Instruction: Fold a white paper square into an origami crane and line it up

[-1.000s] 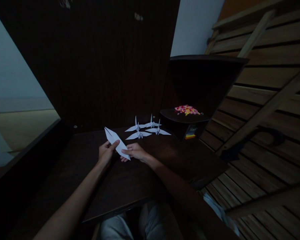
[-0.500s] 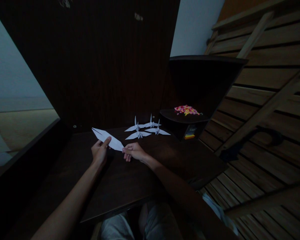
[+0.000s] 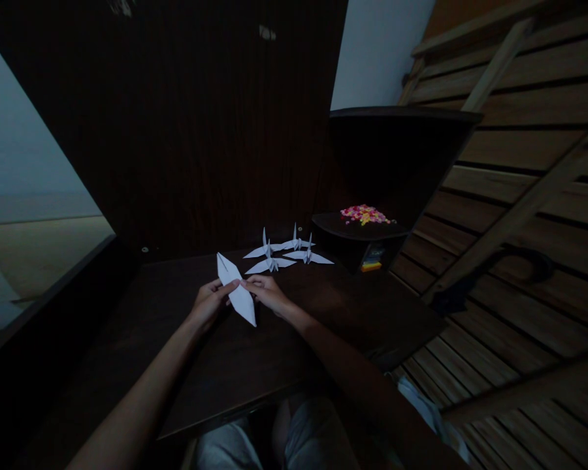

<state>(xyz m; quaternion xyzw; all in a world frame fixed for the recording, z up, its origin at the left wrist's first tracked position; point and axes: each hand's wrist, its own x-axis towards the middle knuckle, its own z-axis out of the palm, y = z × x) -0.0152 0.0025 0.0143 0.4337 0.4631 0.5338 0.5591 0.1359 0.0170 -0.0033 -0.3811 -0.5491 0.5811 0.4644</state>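
Just below the frame's centre, the left hand [image 3: 210, 304] and the right hand [image 3: 270, 295] both pinch a folded paper [image 3: 243, 304] at its middle — a flat, pointed diamond, with no wings spread yet. Four paper birds [image 3: 298, 256], seemingly finished, sit on the desk [image 3: 220, 385] at mid-frame.

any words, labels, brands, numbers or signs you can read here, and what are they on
No readable text anywhere in this view.
Folded white paper: no writing seen on the side that shows.
Four white paper cranes: no writing can be made out.
Yellow-edged item below the corner shelf: too small and dark to tell whether it bears print.
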